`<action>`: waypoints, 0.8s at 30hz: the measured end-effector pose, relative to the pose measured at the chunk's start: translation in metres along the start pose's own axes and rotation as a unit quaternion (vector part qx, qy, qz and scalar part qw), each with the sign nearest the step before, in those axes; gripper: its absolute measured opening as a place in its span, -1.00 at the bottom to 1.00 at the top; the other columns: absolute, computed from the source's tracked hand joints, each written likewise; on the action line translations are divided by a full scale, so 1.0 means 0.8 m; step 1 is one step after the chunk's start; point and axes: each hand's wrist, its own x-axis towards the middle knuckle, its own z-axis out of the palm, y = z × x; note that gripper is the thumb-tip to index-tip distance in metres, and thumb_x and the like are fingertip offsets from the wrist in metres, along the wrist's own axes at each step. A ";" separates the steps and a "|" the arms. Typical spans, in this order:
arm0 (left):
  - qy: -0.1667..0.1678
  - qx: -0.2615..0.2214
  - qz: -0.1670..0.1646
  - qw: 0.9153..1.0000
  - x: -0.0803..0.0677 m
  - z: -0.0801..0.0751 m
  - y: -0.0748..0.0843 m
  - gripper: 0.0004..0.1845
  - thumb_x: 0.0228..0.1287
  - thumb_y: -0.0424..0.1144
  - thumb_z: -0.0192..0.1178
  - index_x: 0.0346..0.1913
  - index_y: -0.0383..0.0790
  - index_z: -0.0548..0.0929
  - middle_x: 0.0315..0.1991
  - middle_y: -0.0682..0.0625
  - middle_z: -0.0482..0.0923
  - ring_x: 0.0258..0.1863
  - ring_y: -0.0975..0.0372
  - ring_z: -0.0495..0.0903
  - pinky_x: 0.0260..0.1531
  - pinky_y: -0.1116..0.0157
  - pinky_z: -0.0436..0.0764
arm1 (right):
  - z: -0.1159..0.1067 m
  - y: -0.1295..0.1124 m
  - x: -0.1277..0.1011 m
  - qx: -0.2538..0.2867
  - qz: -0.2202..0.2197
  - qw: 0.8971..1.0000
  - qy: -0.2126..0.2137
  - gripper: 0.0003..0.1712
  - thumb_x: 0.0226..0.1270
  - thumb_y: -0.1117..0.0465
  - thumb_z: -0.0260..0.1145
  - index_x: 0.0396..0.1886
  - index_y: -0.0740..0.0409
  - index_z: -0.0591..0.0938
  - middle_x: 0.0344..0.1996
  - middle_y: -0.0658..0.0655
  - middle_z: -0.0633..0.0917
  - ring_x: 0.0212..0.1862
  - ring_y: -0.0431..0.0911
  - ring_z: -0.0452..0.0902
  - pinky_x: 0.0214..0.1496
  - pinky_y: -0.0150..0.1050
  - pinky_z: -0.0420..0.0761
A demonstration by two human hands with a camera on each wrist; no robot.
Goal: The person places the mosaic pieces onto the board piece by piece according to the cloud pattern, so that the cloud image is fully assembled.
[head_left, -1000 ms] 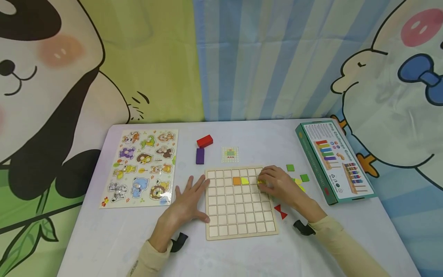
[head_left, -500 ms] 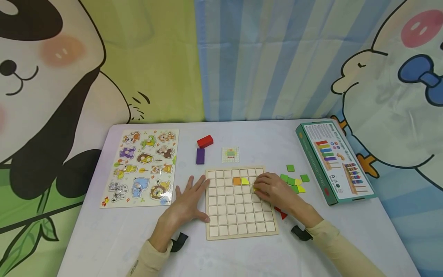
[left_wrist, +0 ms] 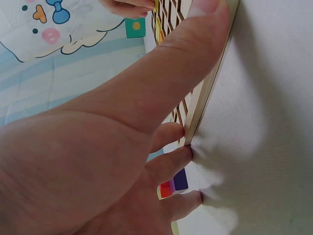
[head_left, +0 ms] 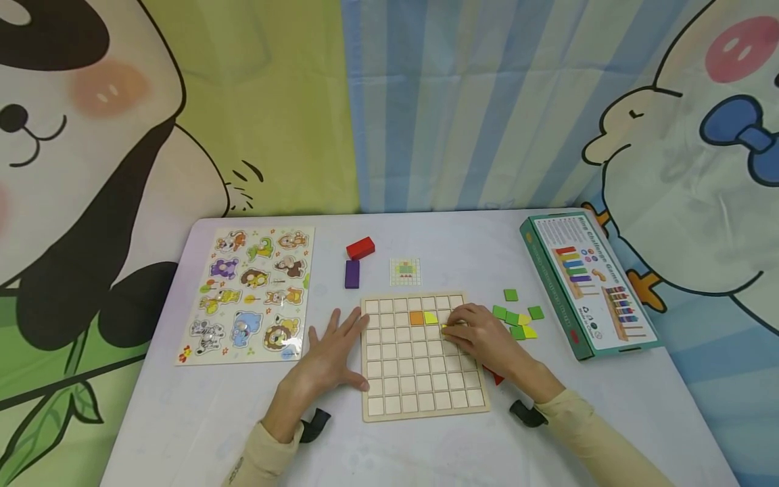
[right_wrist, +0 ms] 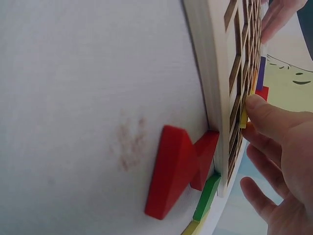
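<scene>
One grid board [head_left: 420, 379], two blocks [head_left: 351, 274], one animal puzzle [head_left: 249, 294], one boxed game [head_left: 587, 284], two hands [head_left: 322, 365].

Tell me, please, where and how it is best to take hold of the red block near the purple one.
Probably by its two long sides, coming from above. The red block lies flat and slanted on the table, its long faces look bare, and the purple block is close only at its near-left end.

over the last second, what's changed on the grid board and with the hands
The right hand slid left and a little toward the person across the wooden grid board, carrying a yellow tile from the right-hand edge column to a cell diagonally below the placed yellow tile. That uncovered more loose green tiles. The left hand, orange tile and board stayed put.
</scene>
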 end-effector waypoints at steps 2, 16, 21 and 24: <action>0.000 -0.001 0.000 1.000 0.000 0.000 0.000 0.37 -0.37 -0.07 0.72 0.61 -0.12 0.14 0.67 -0.05 -0.09 0.64 -0.19 -0.25 0.33 -0.56 -0.27 | 0.001 -0.001 0.000 -0.001 0.009 1.000 0.002 -0.84 0.12 0.23 0.57 -0.26 0.05 0.85 -0.23 -0.02 0.72 -0.03 -0.07 0.61 0.06 -0.09 0.61; -0.002 -0.004 -0.006 1.000 0.001 0.000 0.003 0.38 -0.40 -0.09 0.73 0.61 -0.11 0.15 0.67 -0.05 -0.08 0.64 -0.19 -0.25 0.33 -0.56 -0.29 | 0.005 -0.004 -0.003 0.006 0.005 1.000 0.009 -0.83 0.12 0.24 0.57 -0.25 0.10 0.84 -0.17 0.04 0.79 0.03 -0.02 0.65 0.13 -0.07 0.62; 0.000 -0.002 -0.004 1.000 -0.001 -0.001 0.004 0.37 -0.39 -0.09 0.73 0.61 -0.12 0.15 0.67 -0.06 -0.08 0.64 -0.19 -0.25 0.34 -0.56 -0.28 | 0.005 -0.004 -0.003 -0.004 -0.006 1.000 0.006 -0.86 0.16 0.24 0.55 -0.26 0.09 0.84 -0.11 0.08 0.76 0.09 0.01 0.62 0.15 -0.06 0.63; 0.000 -0.002 -0.003 1.000 -0.001 -0.002 0.004 0.37 -0.38 -0.09 0.72 0.61 -0.13 0.14 0.67 -0.07 -0.08 0.64 -0.19 -0.25 0.34 -0.55 -0.28 | 0.002 -0.004 -0.003 -0.003 -0.009 1.000 0.016 -0.85 0.12 0.25 0.57 -0.27 0.10 0.84 -0.13 0.08 0.76 0.07 0.01 0.62 0.12 -0.07 0.64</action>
